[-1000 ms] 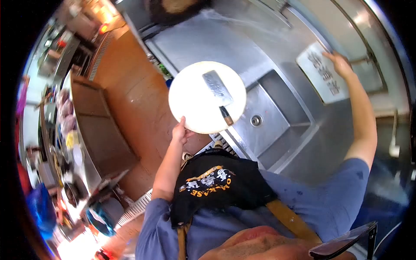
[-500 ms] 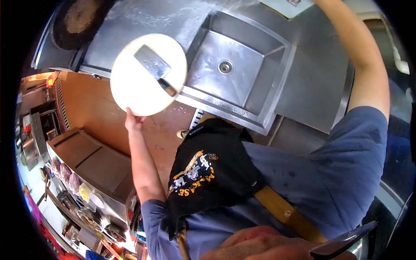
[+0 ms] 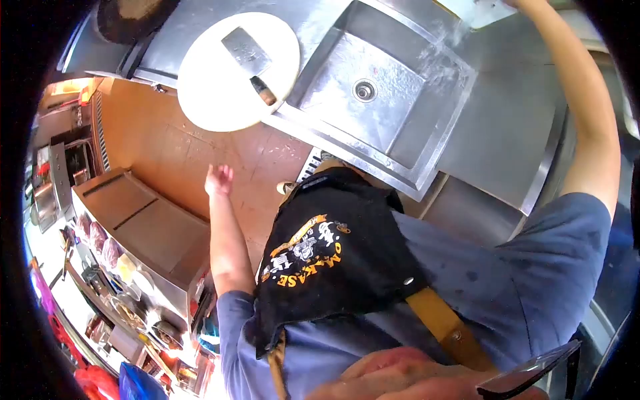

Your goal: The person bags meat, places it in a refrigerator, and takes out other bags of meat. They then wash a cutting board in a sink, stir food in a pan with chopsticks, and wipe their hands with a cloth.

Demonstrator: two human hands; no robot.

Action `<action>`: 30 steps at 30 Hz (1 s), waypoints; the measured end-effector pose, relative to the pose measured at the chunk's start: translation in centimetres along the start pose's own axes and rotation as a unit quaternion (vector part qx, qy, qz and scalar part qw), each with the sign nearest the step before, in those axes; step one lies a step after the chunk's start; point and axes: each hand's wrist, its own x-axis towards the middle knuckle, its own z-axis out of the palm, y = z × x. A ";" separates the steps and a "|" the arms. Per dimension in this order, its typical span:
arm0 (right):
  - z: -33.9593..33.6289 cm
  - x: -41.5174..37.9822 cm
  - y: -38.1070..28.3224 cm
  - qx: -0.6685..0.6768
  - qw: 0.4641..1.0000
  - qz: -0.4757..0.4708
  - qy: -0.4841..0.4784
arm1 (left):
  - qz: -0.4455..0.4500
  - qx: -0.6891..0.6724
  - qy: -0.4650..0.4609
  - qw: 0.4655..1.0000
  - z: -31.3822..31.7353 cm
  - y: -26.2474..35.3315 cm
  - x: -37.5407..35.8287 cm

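At the upper left of the frame, beside the sink (image 3: 333, 80), a round cutting board (image 3: 207, 87) lies across the steel bench (image 3: 193, 17), its near side appearing to reach out past the front edge. A cleaver (image 3: 247, 52) rests flat on it, its long axis slanting from upper left down to lower right, so that the handle (image 3: 263, 91) points back towards the person, on the side of the board next to the sink. The left hand (image 3: 220, 180) is clearly the nearer one: it hangs above the floor (image 3: 153, 133) just below the board in the frame, with a gap between, its fingers towards the board's near rim and the cleaver's handle up and a little to the right. That grip is loosely open, with nothing in it. The right arm (image 3: 590, 100) stretches to the top right edge, where the right hand (image 3: 523, 3) is cut off beside a pale panel (image 3: 477, 12); how far its grip is closed, or whether it has hold of the panel, I cannot tell. Water streaks the sink's far right corner. Lower left, beyond the reddish floor, stand a brown-topped cabinet (image 3: 137, 223) and a crowded row of bags and kitchenware.
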 end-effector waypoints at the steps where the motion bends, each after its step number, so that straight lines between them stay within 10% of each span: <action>1: 0.0 0.0 0.0 0.000 1.000 -0.003 0.007 | 0.006 0.013 0.008 1.000 -3.1 -0.8 0.4; 4: 7.0 4.0 4.9 0.120 0.990 -0.048 0.051 | -0.023 0.038 0.113 0.993 -15.0 -4.5 3.0; 7: 1.9 1.4 5.1 0.362 0.861 0.105 0.341 | -0.054 0.013 0.314 0.948 -25.1 -10.2 -4.4; 13: -0.7 -4.1 -0.3 0.417 0.803 0.120 0.409 | -0.106 -0.049 0.392 0.913 -31.0 -15.7 -10.7; 19: -1.9 0.5 -15.3 0.511 0.757 0.050 0.404 | 0.004 -0.176 0.425 0.888 -31.0 -18.8 -14.5; 26: -7.9 5.7 -32.2 0.582 0.742 -0.073 0.324 | -0.169 -0.049 0.443 0.879 -34.4 -28.9 -13.5; 30: -10.8 7.9 -40.1 0.602 0.743 -0.098 0.275 | -0.056 0.230 0.335 0.912 -39.6 -37.3 -6.2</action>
